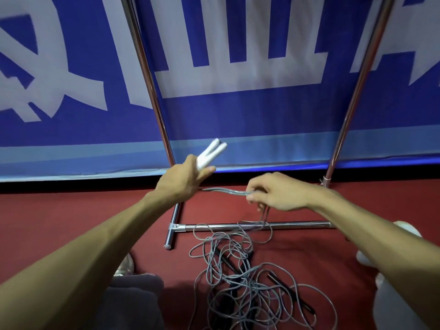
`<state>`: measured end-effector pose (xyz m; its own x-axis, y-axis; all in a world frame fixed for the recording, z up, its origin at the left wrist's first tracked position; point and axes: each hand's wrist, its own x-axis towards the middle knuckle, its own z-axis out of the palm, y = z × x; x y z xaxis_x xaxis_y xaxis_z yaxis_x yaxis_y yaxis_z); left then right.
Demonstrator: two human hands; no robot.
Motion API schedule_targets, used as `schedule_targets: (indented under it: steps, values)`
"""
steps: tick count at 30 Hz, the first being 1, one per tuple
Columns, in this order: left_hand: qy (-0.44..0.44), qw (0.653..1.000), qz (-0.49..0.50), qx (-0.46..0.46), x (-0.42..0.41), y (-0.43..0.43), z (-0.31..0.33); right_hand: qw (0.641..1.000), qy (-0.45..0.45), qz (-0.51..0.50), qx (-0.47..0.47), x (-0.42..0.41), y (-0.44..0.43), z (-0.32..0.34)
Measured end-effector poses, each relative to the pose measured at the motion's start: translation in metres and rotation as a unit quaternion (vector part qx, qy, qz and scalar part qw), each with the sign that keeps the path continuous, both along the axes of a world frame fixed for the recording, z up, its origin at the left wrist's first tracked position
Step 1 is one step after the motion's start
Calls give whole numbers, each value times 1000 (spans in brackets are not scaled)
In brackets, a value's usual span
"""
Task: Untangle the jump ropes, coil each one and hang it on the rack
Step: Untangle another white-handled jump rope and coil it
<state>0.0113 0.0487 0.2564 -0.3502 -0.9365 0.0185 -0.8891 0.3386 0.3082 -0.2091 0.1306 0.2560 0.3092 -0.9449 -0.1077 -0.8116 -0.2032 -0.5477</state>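
My left hand (184,178) grips two white jump-rope handles (212,152) side by side, their ends pointing up and away. A grey cord (225,191) runs from that hand to my right hand (277,192), which pinches it in doubled strands. From the right hand the cord drops to a tangled heap of grey ropes (240,275) on the red floor. Black handles (291,291) lie inside the heap. The chrome rack (250,226) stands right behind the heap, its two uprights rising left and right.
A blue banner with large white characters (214,67) hangs close behind the rack. The rack's left foot (169,236) juts toward me. White shapes (409,231) lie at the right edge, and dark cloth (133,298) shows at the bottom left.
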Motion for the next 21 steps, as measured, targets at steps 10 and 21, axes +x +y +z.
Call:
schedule_targets:
  steps: [10, 21]
  values:
    - [-40, 959, -272, 70, -31, 52, 13, 948, -234, -208, -46, -27, -5, 19]
    - [277, 938, -160, 135, -27, 46, 32, 907, -365, -208, 13, -23, -6, 11]
